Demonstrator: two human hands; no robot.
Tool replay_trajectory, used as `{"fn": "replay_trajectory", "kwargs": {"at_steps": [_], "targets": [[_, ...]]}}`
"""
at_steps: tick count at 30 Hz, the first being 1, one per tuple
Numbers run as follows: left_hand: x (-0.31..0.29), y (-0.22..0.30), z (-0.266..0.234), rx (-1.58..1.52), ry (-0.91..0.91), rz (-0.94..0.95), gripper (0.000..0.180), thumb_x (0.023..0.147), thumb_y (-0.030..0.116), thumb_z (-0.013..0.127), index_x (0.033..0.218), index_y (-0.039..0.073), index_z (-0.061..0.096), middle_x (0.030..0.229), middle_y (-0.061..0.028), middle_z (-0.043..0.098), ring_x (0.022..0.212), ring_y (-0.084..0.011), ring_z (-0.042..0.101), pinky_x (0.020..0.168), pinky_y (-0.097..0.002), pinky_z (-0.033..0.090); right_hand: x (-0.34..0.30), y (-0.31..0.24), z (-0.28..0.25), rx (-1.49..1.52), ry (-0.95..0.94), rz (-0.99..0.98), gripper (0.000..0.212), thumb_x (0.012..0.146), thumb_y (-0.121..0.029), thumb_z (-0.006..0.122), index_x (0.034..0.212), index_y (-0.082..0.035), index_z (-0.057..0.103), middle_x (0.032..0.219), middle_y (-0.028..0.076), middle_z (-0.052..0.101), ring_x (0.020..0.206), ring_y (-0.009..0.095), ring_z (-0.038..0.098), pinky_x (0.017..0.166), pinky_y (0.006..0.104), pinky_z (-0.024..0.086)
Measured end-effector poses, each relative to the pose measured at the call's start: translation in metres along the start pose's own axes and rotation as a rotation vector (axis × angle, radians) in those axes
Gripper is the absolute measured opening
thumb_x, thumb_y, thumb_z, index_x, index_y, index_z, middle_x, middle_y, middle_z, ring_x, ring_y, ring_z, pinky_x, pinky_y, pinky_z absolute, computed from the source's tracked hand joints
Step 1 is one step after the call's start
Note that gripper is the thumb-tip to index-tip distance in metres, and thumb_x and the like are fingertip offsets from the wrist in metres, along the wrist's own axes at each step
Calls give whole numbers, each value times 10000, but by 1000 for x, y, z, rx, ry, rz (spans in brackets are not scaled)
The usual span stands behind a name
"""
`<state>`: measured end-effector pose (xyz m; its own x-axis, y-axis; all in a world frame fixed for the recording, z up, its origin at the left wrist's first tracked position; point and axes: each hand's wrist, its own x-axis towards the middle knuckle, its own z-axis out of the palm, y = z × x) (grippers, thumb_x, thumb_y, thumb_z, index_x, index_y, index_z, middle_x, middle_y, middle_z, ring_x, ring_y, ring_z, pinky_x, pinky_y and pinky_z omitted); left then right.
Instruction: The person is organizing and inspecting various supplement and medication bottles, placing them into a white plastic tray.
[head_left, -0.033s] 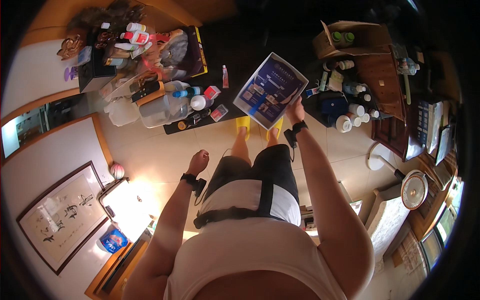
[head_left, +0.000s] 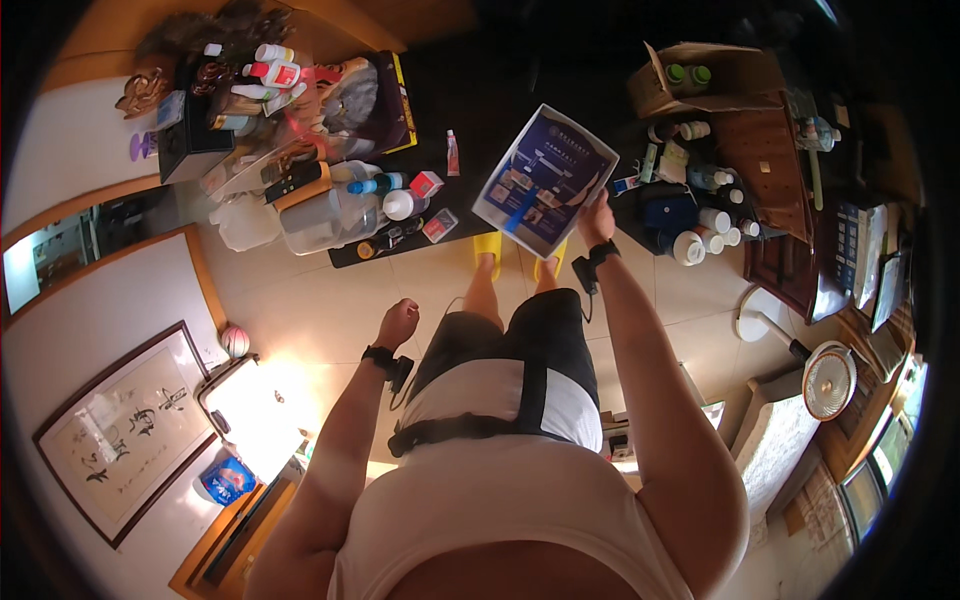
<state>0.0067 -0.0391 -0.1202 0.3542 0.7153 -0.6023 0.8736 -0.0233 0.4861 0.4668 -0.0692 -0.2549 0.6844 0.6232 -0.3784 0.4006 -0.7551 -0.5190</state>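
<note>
A flat, white-edged box [head_left: 546, 182] with a dark blue printed face is gripped at its lower right edge by my right hand [head_left: 598, 220]. It hangs at a slant over the front of the dark table, above my yellow slippers. Part of my right hand's grip is hidden at the box's edge. My left hand [head_left: 400, 318] hangs low over the tiled floor, away from the table, its fingers curled in with nothing visible in them. Each wrist wears a black band with a small device.
On the dark table's left stand a clear plastic tub [head_left: 312, 222], a white bottle [head_left: 399, 205] and a small tube [head_left: 453, 153]. Several white-capped bottles [head_left: 712, 220] and an open cardboard box [head_left: 735, 75] crowd the right. A standing fan [head_left: 829, 381] is at the right.
The box has turned slightly, its left edge shifting a little right. My right hand has moved a touch rightward with it. My left hand stays almost in place.
</note>
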Motion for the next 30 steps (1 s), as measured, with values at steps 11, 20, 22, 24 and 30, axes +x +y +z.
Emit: {"fn": "replay_trajectory", "kwargs": {"at_steps": [11, 20, 22, 24, 30], "targets": [[-1, -18, 7, -3, -10, 25, 213, 896, 196, 534, 980, 25, 630, 914, -201, 677, 855, -368, 658, 745, -416, 530, -3, -11, -21, -211, -40, 215, 596, 891, -182, 539, 1433, -106, 305, 1175, 222, 590, 942, 412, 645, 757, 485, 546], [-5, -47, 8, 6, -82, -1, 163, 889, 154, 600, 1003, 42, 631, 916, -126, 675, 850, -264, 668, 742, -359, 543, -19, -4, -28, -180, -113, 117, 549, 958, -93, 379, 1474, -266, 304, 1130, 227, 599, 939, 401, 647, 785, 471, 535], [-2, -43, 8, 7, -103, 27, 163, 892, 160, 599, 996, 39, 627, 914, -126, 676, 843, -257, 669, 740, -358, 544, -19, 4, -30, -84, -50, 138, 507, 961, -87, 382, 1445, -233, 343, 1159, 213, 593, 981, 390, 635, 814, 456, 529], [1, -41, 8, -7, -119, 21, 144, 899, 149, 582, 986, 41, 621, 889, -156, 677, 832, -309, 674, 727, -382, 543, -18, 4, -30, 14, 7, 126, 466, 964, -134, 400, 1426, -186, 373, 1186, 212, 592, 1017, 394, 621, 847, 456, 519], [12, -32, -5, 1, -109, 100, 145, 906, 146, 578, 984, 33, 624, 896, -160, 680, 824, -313, 674, 726, -380, 545, -64, 13, -74, 151, 171, 114, 351, 854, -187, 588, 1199, -127, 564, 1195, 129, 597, 1058, 353, 585, 860, 428, 500]]}}
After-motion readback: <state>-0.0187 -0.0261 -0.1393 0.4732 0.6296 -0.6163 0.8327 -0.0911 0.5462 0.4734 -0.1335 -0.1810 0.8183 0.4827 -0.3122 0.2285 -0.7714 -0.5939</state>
